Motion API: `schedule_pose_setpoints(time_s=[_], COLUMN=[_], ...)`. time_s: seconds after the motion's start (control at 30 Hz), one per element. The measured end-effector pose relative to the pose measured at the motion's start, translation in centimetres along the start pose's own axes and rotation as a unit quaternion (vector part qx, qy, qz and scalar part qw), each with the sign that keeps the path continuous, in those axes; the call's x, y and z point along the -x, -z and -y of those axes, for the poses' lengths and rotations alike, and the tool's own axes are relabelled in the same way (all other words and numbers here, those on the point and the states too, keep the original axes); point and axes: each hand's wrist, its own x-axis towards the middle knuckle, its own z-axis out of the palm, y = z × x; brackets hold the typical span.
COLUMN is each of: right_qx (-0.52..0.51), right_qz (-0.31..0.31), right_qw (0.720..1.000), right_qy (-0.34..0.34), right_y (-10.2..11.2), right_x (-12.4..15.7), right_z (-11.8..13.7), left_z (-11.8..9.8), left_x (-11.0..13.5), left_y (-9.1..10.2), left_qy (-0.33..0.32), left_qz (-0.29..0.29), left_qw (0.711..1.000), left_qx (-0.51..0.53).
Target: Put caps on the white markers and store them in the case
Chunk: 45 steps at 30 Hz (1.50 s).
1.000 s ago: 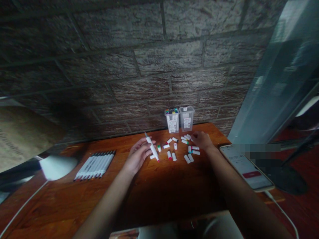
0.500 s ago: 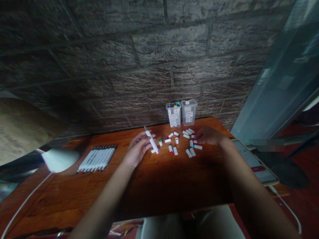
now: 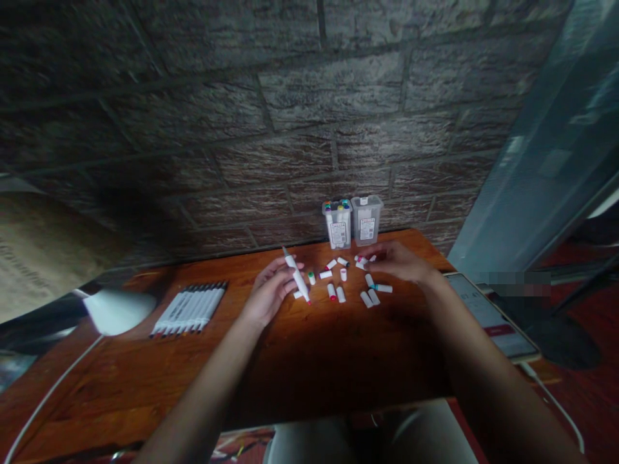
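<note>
My left hand (image 3: 267,294) is closed round a white marker (image 3: 296,276) whose red tip points down toward the wooden table (image 3: 309,361). My right hand (image 3: 394,261) rests among several loose marker caps (image 3: 338,290) scattered on the table, its fingertips pinching a white cap (image 3: 361,260) with a coloured end. Two clear marker boxes (image 3: 353,222) stand against the brick wall, the left one filled with markers.
A row of white markers (image 3: 188,309) lies side by side at the left. A white lamp head (image 3: 116,310) with its cable sits further left. A phone (image 3: 491,316) with a lit screen lies at the right edge, plugged into a cable.
My right hand has moved left and toward the wall among the caps and closed its fingertips on one. The left hand keeps the marker nearly still.
</note>
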Motion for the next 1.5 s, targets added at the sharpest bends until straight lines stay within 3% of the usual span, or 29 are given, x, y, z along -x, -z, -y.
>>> schedule_pose_setpoints(time_s=[0.17,0.33,0.67,0.8,0.9,1.1,1.3,1.37,1.5], right_qx=[-0.119,-0.16,-0.197,-0.144,-0.031,0.176,0.169,0.161,0.212], right_qz=[0.055,0.033,0.04,-0.003,-0.028,0.019,0.039,0.007,-0.126], right_qw=[0.987,0.981,0.974,0.987,0.999,0.984,0.985,0.987,0.968], right_qy=[0.098,0.105,0.105,0.068,0.023,-0.013,-0.004,0.012,0.047], right_y=[-2.6,-3.8,-3.6,-3.5,-3.5,-3.8,-3.4,-3.1,-2.9], right_x=[0.1,0.0,-0.3,-0.9,-1.0,-0.8,-1.0,-1.0,-1.4], right_z=[1.9,2.4,2.0,0.4,-0.4,-0.4,-1.0,-1.3,-1.5], left_z=[-0.1,-0.2,0.2,0.1,0.0,0.0,-0.1,-0.2,-0.2], left_x=[0.2,0.1,-0.1,0.0,0.0,-0.1,-0.1,-0.1,-0.1], left_y=[-0.2,-0.2,-0.2,-0.2,-0.3,-0.3,-0.2,-0.2,-0.3], left_qy=[0.001,-0.007,-0.001,-0.002,-0.004,-0.004,-0.009,-0.011,-0.012], left_qz=[-0.002,-0.013,-0.006,-0.007,-0.008,-0.006,-0.01,-0.016,-0.015], left_qw=[1.0,1.0,1.0,1.0,1.0,1.0,1.0,1.0,1.0], left_qx=[0.004,-0.002,-0.005,-0.01,-0.012,-0.017,-0.016,-0.014,-0.011])
